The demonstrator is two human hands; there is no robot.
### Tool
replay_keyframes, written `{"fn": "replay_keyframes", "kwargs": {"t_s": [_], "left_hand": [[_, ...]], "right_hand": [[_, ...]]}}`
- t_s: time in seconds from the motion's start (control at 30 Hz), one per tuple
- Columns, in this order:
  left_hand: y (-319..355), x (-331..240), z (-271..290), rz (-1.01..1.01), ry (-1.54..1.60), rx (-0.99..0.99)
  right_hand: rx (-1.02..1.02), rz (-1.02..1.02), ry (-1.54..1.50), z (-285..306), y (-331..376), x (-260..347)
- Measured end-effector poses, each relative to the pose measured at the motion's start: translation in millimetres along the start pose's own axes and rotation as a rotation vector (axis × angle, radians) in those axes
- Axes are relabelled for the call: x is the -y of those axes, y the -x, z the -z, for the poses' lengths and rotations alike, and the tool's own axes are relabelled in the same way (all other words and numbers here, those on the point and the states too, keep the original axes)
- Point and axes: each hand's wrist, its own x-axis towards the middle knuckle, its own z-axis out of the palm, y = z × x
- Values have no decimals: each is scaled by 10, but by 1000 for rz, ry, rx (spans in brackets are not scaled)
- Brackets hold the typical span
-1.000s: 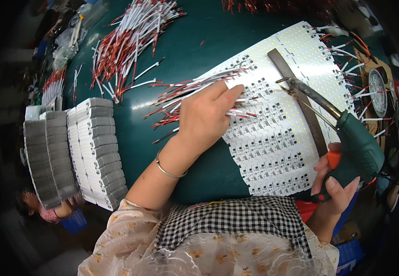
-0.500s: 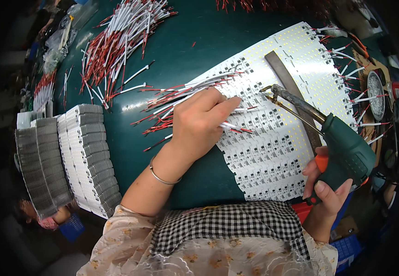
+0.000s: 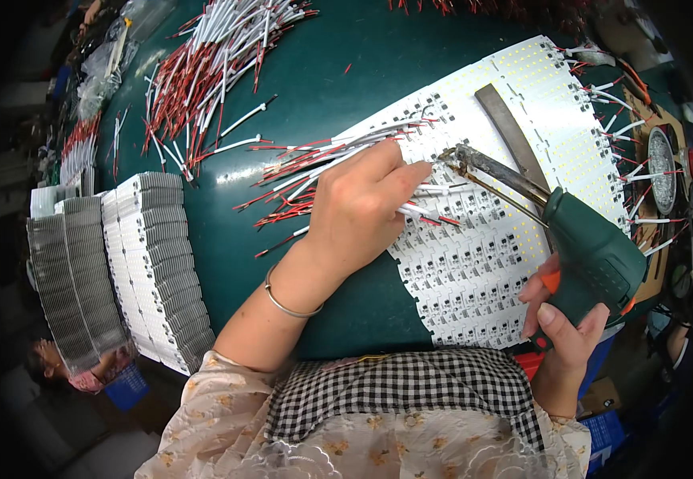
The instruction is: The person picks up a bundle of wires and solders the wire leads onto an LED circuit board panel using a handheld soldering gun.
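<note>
My left hand (image 3: 362, 203) is closed in a pinch over the circuit boards, gripping a thin wire with a white sleeve at its fingertips; the exact pinch is partly hidden. More white wires (image 3: 346, 148) with red ends lie under and around this hand. My right hand (image 3: 562, 323) is wrapped round the grip of a green soldering gun (image 3: 598, 247). Its dark metal tip (image 3: 454, 158) reaches left, right beside my left fingertips. Beneath both is a broad sheet of white LED circuit boards (image 3: 466, 271) with small black parts and yellow dots.
A flat metal bar (image 3: 514, 136) lies across the boards. Wires (image 3: 634, 172) stick out along their right edge, near a round silvery dish (image 3: 662, 172). A large wire heap (image 3: 210, 72) lies at far left, and stacked boards (image 3: 150, 271) stand on the green table's (image 3: 314, 64) left side.
The soldering gun's tip has moved left, closer to my left fingertips. My left hand keeps its pinch over the boards. The whole view has shifted slightly.
</note>
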Motion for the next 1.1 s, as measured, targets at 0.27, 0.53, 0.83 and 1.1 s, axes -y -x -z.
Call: {"fn": "replay_keyframes", "kwargs": {"t_s": [0.27,0.53,0.83,1.1], "left_hand": [[-22,-35,25,25,-5,20],[-31,-57,23,33,-19,24],[-55,-69,60,44,-24,57],[2,-47,-16,116,1,39]], "right_hand": [[57,17,-7,-70,-41,-1],[17,-12,34,-94,-4,-4],[-93,90,-39,-40,-96,106],[-91,119,-90,78,-23,74]]}}
